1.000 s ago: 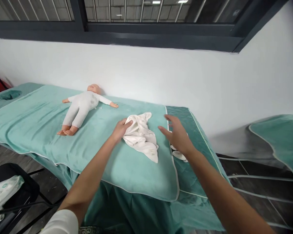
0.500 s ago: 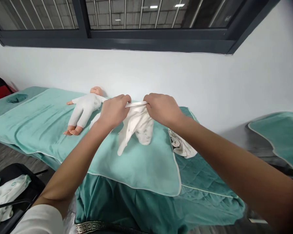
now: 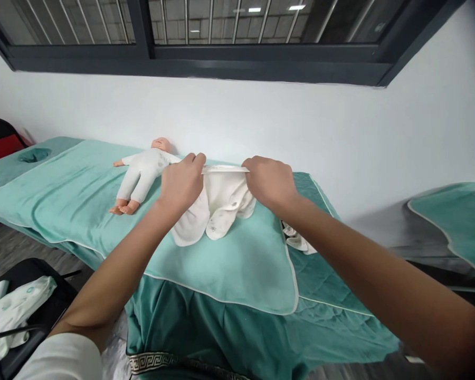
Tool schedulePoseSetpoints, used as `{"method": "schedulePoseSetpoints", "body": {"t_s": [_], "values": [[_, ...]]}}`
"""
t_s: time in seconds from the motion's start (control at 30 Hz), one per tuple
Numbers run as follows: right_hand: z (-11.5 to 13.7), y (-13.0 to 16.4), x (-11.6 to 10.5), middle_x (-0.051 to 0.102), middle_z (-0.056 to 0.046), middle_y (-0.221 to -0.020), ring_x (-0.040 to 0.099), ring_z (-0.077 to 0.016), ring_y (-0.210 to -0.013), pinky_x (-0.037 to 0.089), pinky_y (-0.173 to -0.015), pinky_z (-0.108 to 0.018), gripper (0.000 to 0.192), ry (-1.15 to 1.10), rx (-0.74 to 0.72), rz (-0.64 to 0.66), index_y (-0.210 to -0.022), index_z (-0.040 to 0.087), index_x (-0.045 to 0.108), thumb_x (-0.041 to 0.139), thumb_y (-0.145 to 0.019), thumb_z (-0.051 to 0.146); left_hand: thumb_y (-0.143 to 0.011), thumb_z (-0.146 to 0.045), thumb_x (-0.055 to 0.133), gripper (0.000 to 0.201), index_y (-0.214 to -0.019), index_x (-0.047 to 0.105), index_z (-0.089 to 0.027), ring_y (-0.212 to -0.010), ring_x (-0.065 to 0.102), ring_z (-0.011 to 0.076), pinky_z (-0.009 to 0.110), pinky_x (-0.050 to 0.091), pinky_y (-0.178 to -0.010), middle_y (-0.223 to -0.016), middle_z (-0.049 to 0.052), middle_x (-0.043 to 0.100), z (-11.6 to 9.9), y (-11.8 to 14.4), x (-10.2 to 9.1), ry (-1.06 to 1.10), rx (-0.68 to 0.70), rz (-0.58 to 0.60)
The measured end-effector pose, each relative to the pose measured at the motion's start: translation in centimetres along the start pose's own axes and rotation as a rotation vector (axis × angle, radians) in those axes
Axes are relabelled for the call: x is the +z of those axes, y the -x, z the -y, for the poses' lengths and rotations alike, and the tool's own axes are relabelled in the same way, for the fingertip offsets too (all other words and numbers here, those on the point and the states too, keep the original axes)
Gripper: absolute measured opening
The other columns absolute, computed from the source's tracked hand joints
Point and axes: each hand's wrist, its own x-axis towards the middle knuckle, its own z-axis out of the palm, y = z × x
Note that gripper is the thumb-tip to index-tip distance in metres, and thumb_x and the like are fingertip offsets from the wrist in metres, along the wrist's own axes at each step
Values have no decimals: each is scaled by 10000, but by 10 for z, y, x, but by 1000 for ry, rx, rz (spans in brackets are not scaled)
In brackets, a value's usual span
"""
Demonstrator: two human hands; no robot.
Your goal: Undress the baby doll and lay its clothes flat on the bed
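Observation:
A white baby garment (image 3: 224, 192) with a small print hangs between my hands, above the light green mat. My left hand (image 3: 183, 179) is closed on one end of its narrow top band. On the other end of the band, my right hand (image 3: 269, 182) is closed too, so the edge is drawn straight. Rounded lower parts of the garment dangle toward the mat. To the left, a baby doll (image 3: 144, 171) in a white suit lies on its back; my left hand covers the end of one of its arms.
The light green mat (image 3: 237, 274) covers part of a darker green bed (image 3: 328, 282) against the wall. Crumpled printed cloth (image 3: 298, 241) lies beyond the mat's right edge, partly behind my right forearm. White printed items (image 3: 21, 309) rest on a black chair at lower left.
My hands have moved farther apart, stretching the band wider. The garment's hanging parts have swung and spread. The view has shifted slightly.

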Motion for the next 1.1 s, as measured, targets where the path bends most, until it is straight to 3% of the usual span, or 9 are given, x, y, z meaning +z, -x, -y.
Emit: {"method": "schedulePoseSetpoints", "body": {"t_s": [0.17, 0.3, 0.4, 0.53, 0.67, 0.8, 0.93, 1.0, 1.1], "values": [[-31, 14, 10, 712, -79, -1066, 647, -238, -918, 357, -620, -304, 339, 5, 0, 83, -974, 220, 691, 413, -854, 67, -893, -81, 411, 386, -1225, 556, -213, -892, 690, 247, 324, 471, -701, -1077, 83, 694, 26, 10, 17, -61, -72, 101], [-47, 30, 14, 720, -51, -1103, 649, -236, -925, 404, -664, -314, 431, -103, 22, 107, -1052, 259, 712, 399, -824, 69, -876, -90, 427, 414, -1239, 571, -228, -906, 685, 250, 313, 450, -649, -1138, 82, 671, 40, 23, 29, -28, -97, 81], [-61, 39, 14, 731, -36, -1099, 649, -241, -952, 430, -715, -319, 458, -197, 53, 82, -1066, 268, 720, 401, -796, 79, -891, -122, 426, 384, -1219, 583, -246, -962, 672, 244, 304, 434, -626, -1225, 80, 630, 49, 28, 29, 11, -110, 14], [-80, 46, 10, 747, -4, -1023, 652, -227, -911, 444, -713, -306, 405, -389, 204, 57, -1028, 285, 730, 451, -776, 133, -897, -150, 418, 352, -1190, 585, -250, -949, 670, 260, 316, 431, -647, -1113, 68, 682, 63, 27, 21, 59, -126, 5], [-94, 43, 8, 746, -11, -957, 639, -224, -824, 434, -641, -298, 315, -463, 346, 151, -984, 289, 743, 521, -781, 195, -935, -272, 417, 260, -1113, 605, -250, -876, 678, 272, 327, 450, -669, -925, 64, 713, 75, 21, 20, 137, -158, 225], [-102, 23, 22, 736, -36, -1074, 639, -263, -899, 436, -671, -328, 359, -238, 294, 322, -1045, 317, 736, 536, -774, 194, -927, -429, 453, 268, -1010, 623, -239, -949, 673, 281, 344, 491, -762, -1021, 77, 721, 87, 3, 44, 120, -150, 484], [-84, 8, 63, 719, -106, -1135, 651, -301, -945, 463, -748, -390, 463, -61, 255, 376, -1227, 281, 673, 492, -821, 152, -912, -436, 493, 323, -1130, 613, -229, -1056, 651, 270, 352, 499, -865, -1170, 87, 694, 92, -11, 88, 135, -192, 476], [-60, 14, 92, 705, -162, -1142, 641, -318, -997, 461, -850, -451, 525, -3, 193, 220, -1335, 182, 598, 418, -853, 80, -910, -351, 521, 389, -1268, 557, -202, -1102, 630, 276, 366, 498, -887, -1244, 120, 656, 84, -7, 112, 133, -278, 335], [-10, 34, 139, 530, -210, -1442, 487, -353, -1302, 369, -1063, -487, 527, -41, 89, -9, -1392, 91, 536, 371, -893, 50, -917, -225, 514, 429, -1341, 519, -160, -1249, 529, 310, 417, 459, -987, -1362, 165, 564, 58, 14, 145, 68, -248, 107]]}}
